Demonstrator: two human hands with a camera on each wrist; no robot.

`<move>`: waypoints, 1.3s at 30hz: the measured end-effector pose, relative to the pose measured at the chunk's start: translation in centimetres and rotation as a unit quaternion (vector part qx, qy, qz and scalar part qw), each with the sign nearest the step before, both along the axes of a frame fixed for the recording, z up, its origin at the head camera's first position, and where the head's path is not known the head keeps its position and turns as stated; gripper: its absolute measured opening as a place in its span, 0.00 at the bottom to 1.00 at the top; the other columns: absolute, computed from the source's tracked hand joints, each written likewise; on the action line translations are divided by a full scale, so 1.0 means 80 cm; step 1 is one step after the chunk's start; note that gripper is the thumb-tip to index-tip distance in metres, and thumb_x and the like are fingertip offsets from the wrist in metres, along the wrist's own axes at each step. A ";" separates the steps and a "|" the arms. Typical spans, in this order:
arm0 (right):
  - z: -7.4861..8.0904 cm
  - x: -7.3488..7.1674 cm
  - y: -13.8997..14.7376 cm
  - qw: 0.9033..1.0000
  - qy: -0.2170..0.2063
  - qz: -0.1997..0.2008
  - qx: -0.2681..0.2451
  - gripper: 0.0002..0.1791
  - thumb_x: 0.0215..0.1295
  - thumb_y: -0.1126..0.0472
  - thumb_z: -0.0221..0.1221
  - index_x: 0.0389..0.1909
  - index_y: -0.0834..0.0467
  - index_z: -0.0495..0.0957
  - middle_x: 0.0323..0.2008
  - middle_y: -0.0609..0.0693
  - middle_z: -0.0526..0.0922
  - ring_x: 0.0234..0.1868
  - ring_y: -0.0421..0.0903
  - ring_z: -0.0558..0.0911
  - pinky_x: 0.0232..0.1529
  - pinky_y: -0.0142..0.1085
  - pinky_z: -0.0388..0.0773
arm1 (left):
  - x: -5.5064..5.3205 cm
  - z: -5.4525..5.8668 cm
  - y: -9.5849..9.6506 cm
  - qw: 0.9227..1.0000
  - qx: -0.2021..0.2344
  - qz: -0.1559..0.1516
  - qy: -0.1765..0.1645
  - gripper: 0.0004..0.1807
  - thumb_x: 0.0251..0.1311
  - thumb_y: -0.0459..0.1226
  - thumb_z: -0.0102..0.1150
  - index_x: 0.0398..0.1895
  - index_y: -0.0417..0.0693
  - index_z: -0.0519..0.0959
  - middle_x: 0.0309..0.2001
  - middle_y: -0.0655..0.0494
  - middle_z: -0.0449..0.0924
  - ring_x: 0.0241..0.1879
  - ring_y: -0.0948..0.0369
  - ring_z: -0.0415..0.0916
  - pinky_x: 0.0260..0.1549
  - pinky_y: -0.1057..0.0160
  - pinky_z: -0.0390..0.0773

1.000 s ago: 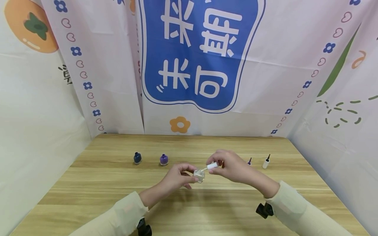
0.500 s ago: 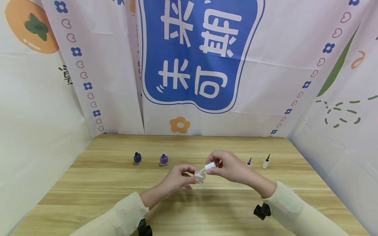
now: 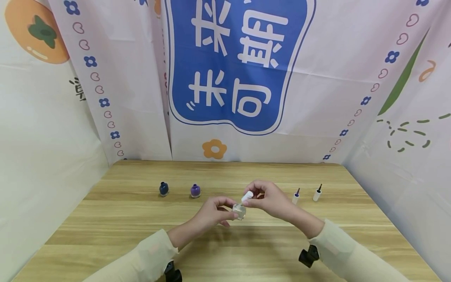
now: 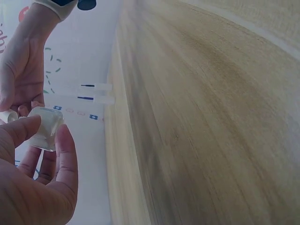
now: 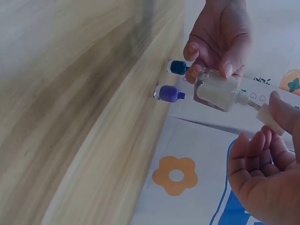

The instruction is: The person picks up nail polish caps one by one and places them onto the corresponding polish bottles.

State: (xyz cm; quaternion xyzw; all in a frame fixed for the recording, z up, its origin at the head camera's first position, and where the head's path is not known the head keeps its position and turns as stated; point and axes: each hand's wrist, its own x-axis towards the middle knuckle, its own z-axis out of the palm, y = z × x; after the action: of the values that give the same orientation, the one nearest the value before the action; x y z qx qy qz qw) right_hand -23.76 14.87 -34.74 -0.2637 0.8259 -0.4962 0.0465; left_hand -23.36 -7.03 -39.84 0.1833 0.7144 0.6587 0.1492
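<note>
Left fingers grip the bottle, right fingers the white cap, now tilted steeper.

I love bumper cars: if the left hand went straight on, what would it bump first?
Probably the right hand, pinching the white cap just beyond the clear bottle; depth is hard to judge.

Soft, bright head-view light, faint shadows on the table, dimmer, hazier wrist views.
</note>
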 end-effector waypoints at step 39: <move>-0.027 0.012 -0.025 0.996 -0.012 -0.076 -0.052 0.12 0.56 0.61 0.70 0.31 0.60 0.76 0.28 0.49 0.77 0.30 0.46 0.75 0.25 0.29 0.72 | 0.003 -0.003 0.003 1.000 0.013 0.015 -0.007 0.15 0.56 0.30 0.65 0.47 0.34 0.79 0.41 0.49 0.81 0.37 0.56 0.80 0.31 0.59 0.84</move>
State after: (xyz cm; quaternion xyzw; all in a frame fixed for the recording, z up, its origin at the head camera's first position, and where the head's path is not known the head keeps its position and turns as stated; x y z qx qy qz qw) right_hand -22.81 12.85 -36.88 -0.1963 0.8162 -0.5434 0.0053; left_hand -23.16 -6.76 -40.05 0.1700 0.7075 0.6710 0.1424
